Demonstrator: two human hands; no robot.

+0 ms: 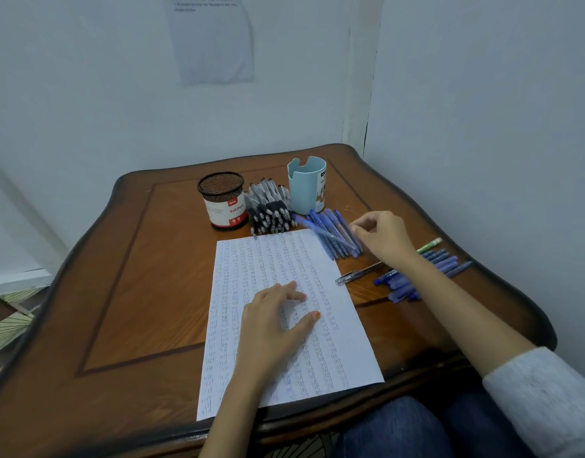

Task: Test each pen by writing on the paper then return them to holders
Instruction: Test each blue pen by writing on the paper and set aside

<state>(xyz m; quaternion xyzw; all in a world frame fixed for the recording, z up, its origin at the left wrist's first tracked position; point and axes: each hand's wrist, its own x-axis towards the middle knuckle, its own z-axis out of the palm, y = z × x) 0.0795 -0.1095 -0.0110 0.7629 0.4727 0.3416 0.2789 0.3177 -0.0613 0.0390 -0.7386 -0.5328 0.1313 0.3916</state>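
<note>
A white sheet of paper [330, 342], covered in columns of small writing, lies on the wooden table [145, 292]. My left hand [274, 322] rests flat on it with the fingers spread. At the back stand a black mesh holder [221, 200] and a light blue holder [307, 185], with a heap of black pens [269, 211] between them. A row of blue pens [334, 236] lies in front of the blue holder. My right hand [383, 236] reaches to the row's right edge, and its curled fingertips pinch the end of one blue pen.
More blue pens [443, 262] lie in a second heap at the right under my forearm. Beside them lie a green pen [429, 245] and a clear-barrelled pen [357, 276]. Walls close in behind and to the right. A printed sheet hangs on the back wall.
</note>
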